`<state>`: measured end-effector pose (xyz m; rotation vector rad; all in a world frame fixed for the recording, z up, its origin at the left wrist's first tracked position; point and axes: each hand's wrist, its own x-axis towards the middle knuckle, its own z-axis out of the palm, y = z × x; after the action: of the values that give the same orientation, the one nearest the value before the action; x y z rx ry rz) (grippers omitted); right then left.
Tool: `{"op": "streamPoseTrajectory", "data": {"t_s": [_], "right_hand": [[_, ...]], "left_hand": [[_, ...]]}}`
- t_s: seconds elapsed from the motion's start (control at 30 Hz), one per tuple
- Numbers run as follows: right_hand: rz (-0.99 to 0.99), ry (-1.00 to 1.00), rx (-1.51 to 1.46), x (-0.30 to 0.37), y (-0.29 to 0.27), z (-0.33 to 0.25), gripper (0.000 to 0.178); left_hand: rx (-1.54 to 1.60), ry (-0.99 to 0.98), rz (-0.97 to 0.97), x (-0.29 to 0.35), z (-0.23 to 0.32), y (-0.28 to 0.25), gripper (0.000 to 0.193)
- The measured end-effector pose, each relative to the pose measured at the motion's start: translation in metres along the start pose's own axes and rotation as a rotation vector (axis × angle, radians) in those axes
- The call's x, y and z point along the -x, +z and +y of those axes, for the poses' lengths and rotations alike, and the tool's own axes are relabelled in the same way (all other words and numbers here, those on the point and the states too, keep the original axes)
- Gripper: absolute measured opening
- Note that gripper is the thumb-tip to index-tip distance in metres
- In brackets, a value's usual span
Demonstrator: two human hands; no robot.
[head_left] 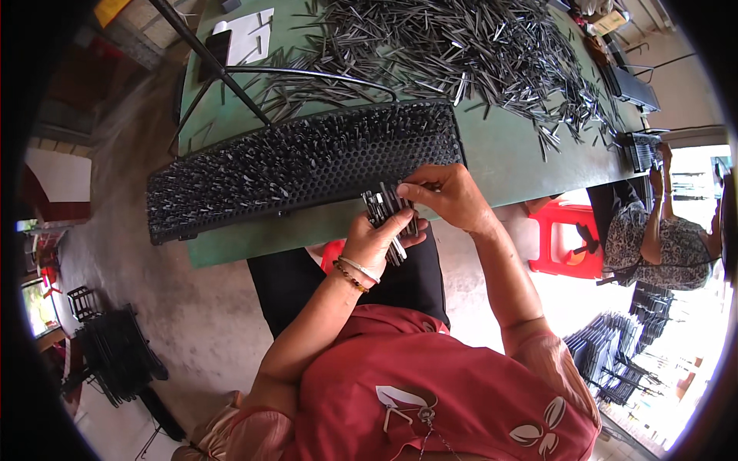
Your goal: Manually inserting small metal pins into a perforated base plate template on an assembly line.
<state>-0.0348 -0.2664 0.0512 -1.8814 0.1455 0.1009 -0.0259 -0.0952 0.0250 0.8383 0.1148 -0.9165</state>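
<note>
A bundle of slim dark sticks (pixel 393 206) with glossy faces is gripped in my left hand (pixel 367 240), its thumb laid across them. My right hand (pixel 452 201) comes in from the right, thumb and forefinger pinched at the top end of a stick in that bundle. Just beyond both hands stands a long black perforated rack (pixel 384 160), tilted along the table's near edge. Many of its holes bear upright sticks, densest to the left and along the back. Bare holes show in the middle and toward the right.
A large heap of loose dark sticks (pixel 477 46) covers the far part of the green table (pixel 507 173). A black metal frame (pixel 231 77) rises at the rack's left. White paper (pixel 250 38) lies at the back left. At right, another person (pixel 661 238) works beside a red stool (pixel 567 240).
</note>
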Motion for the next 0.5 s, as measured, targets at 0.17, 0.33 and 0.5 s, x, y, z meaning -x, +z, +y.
{"op": "streamPoseTrajectory", "data": {"t_s": [0.17,0.33,0.5], "right_hand": [[-0.008,0.041,-0.022,-0.004,-0.001,0.002,0.025],[-0.013,0.050,-0.087,-0.008,0.005,-0.005,0.025],[-0.031,0.068,-0.066,-0.011,0.012,-0.008,0.023]], "left_hand": [[0.035,0.013,0.046,0.001,0.002,-0.002,0.018],[0.024,0.020,0.071,0.001,0.002,-0.007,0.021],[0.032,0.047,0.095,0.003,0.003,-0.011,0.021]]}}
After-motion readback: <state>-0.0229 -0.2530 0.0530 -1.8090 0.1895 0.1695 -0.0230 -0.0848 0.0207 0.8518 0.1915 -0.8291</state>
